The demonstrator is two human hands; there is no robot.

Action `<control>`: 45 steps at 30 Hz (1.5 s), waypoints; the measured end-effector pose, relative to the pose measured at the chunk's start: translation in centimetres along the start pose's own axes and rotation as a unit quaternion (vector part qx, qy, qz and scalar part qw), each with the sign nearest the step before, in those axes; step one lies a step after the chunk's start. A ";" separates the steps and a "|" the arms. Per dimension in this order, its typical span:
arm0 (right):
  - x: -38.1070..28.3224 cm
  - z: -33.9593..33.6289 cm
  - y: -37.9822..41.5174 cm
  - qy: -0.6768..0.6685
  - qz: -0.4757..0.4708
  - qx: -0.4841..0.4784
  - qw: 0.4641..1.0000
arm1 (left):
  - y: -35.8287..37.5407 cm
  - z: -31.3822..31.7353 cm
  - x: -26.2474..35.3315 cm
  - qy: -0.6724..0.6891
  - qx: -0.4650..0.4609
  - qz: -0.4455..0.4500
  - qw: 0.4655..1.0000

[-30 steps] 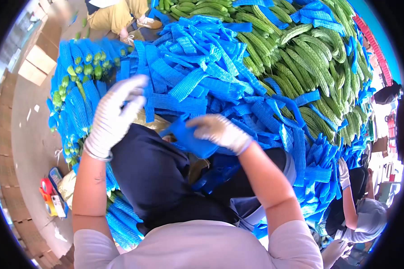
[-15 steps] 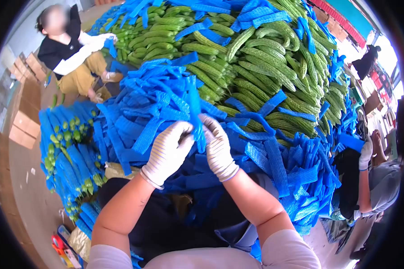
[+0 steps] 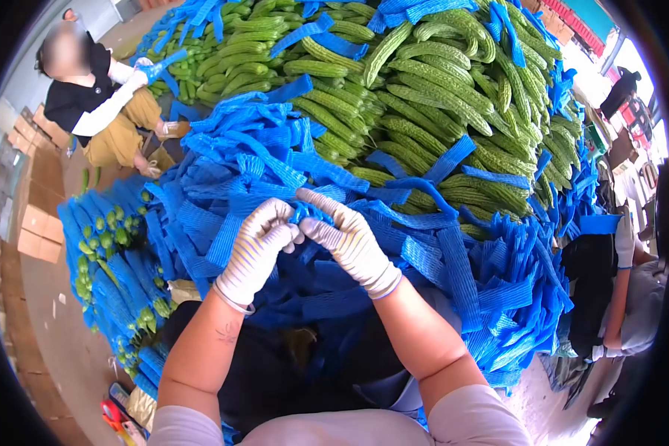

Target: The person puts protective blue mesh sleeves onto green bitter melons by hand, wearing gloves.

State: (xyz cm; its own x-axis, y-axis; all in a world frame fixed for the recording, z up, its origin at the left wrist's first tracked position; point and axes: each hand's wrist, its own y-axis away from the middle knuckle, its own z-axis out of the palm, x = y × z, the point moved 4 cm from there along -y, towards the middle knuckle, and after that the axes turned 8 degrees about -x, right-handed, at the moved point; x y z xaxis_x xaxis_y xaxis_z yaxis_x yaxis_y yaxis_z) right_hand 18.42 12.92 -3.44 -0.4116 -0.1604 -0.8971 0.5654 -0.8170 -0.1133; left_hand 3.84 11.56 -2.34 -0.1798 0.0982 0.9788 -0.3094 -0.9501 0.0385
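My left hand (image 3: pixel 254 249), in a white striped glove, pinches a small bunched piece of blue netting (image 3: pixel 310 213) in front of me. My right hand (image 3: pixel 349 241), gloved the same way, grips the other side of that piece, its fingers close to those of my left hand. Beneath and behind both hands lies a heap of flat blue mesh sleeves (image 3: pixel 264 160). Past the heap rises a large pile of long, bumpy green gourds (image 3: pixel 438 89), with a few loose blue sleeves on top.
Netted gourds (image 3: pixel 115 253) lie in rows at the left. A person (image 3: pixel 89 97) sits at the upper left holding blue netting. At the right, another person's gloved hand (image 3: pixel 624 241) holds a blue sleeve. Cardboard boxes (image 3: pixel 41 223) stand far left; red-handled scissors (image 3: pixel 111 412) lie lower left.
The blue piece, hanging long and upright before, is now bunched small between my fingers. My hands have drawn closer together. The seated person's hands have risen, and the view has shifted slightly.
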 end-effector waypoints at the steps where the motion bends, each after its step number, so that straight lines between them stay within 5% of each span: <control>1: -0.5 -0.3 0.0 0.050 -0.004 0.020 0.999 | 0.0 -0.6 0.0 -0.004 0.000 -0.020 1.000; 5: 0.2 -1.2 0.3 0.100 0.043 0.034 0.994 | 0.7 -2.0 1.0 0.028 -0.001 -0.054 0.998; 10: 1.2 0.5 0.9 0.193 0.017 0.009 0.981 | 2.0 -1.4 1.0 -0.023 -0.137 -0.104 0.985; 12: 0.1 0.0 1.1 0.432 -0.132 0.093 0.887 | 2.8 -1.7 1.4 -0.037 -0.152 -0.138 0.978; 14: -0.6 -1.0 1.2 0.385 -0.128 0.186 0.895 | 3.4 -2.1 1.8 -0.007 -0.116 -0.167 0.979; 16: -1.0 -0.7 1.4 0.445 -0.135 0.205 0.861 | 3.4 -2.0 1.7 0.118 -0.045 -0.088 0.988; 18: 0.5 1.0 1.3 0.560 -0.070 0.123 0.817 | 3.9 1.2 2.6 0.186 -0.057 -0.004 0.981; 19: 2.8 1.1 1.4 0.525 -0.106 0.079 0.841 | 4.3 2.7 2.4 0.199 -0.135 0.023 0.971; 20: 3.0 2.2 1.5 0.463 -0.208 0.023 0.861 | 4.6 4.3 2.8 0.127 -0.165 0.054 0.977; 22: 5.5 1.5 0.8 0.213 0.024 0.029 0.976 | 4.8 4.7 2.5 -0.192 -0.174 0.109 0.960; 23: 6.0 1.0 0.1 -0.137 0.080 0.054 0.986 | 4.7 4.9 3.5 -0.332 -0.141 0.207 0.909; 24: 4.1 0.2 0.1 0.115 -0.050 0.118 0.985 | 4.3 4.7 3.3 -0.331 -0.139 0.208 0.910; 28: 1.9 -1.2 0.4 0.108 0.043 0.205 0.972 | 2.6 1.9 0.0 -0.612 0.016 0.223 0.758; 30: 2.0 0.3 0.9 0.349 -0.015 0.151 0.925 | 2.0 0.1 -1.9 -0.664 0.001 0.095 0.742; 32: 3.1 1.6 1.3 0.451 0.024 0.120 0.884 | 1.2 -2.1 -3.6 -0.519 0.050 0.158 0.839; 33: 3.2 2.3 1.3 0.477 0.032 0.087 0.874 | 1.1 -2.3 -2.7 -0.211 0.093 0.113 0.967; 34: 3.2 2.9 1.2 0.502 0.040 0.054 0.862 | 0.8 -1.9 -2.3 0.122 0.126 0.056 0.983; 37: 3.1 3.2 0.5 0.424 -0.073 0.016 0.903 | 0.4 -3.7 -2.7 0.298 0.071 0.055 0.950; 38: 2.5 3.2 0.5 0.349 -0.153 0.014 0.925 | -0.1 -4.4 -4.2 0.270 0.030 0.045 0.961; 40: 2.2 2.6 0.7 0.073 -0.072 0.072 0.992 | 0.2 -4.6 -5.0 0.244 -0.006 0.036 0.969; 41: 2.0 2.7 1.1 0.084 -0.054 0.052 0.994 | 0.5 -3.8 -4.6 -0.181 -0.045 0.030 0.982; 42: 1.8 2.7 1.4 0.096 -0.037 0.035 0.994 | 0.5 -2.9 -4.4 -0.572 -0.080 0.020 0.816; 44: 1.5 4.6 2.0 0.342 -0.131 -0.105 0.925 | -0.2 -1.2 -3.1 -0.650 -0.134 0.141 0.735; 45: 1.0 5.9 2.5 0.332 -0.130 -0.150 0.922 | -0.5 -0.3 -2.3 -0.682 -0.149 0.204 0.687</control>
State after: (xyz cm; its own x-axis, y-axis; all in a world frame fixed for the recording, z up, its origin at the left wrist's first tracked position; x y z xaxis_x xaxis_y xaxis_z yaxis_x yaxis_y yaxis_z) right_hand 15.19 7.40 -2.13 -0.0887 0.4761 -0.8749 0.7227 -0.5737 -0.3855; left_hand 4.10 11.90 -4.68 0.6696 -0.7199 0.1827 -0.7073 -0.6931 -0.1390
